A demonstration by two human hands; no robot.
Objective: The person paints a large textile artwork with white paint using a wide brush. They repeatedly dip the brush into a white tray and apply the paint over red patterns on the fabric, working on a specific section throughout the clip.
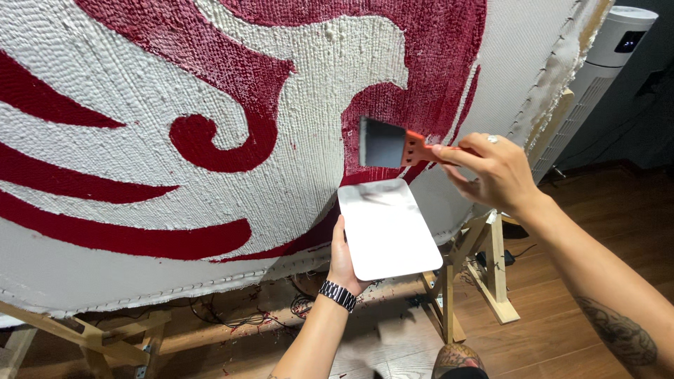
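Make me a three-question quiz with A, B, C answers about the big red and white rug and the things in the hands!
1. Where is the white tray held?
A. Below the brush
B. Above the brush
C. On the floor

2. What colour is the brush handle?
A. Green
B. Orange-red
C. Yellow

3. How is the right hand holding the brush?
A. Lying open beside it
B. Pushing it with a flat palm
C. Fingers gripping the handle

Answers:
1. A, the left hand holds the tray up against the rug, just under the brush's dark bristles.
2. B, the handle showing past the fingers is orange-red.
3. C, the fingers close around the handle while the bristles meet the red part of the rug.
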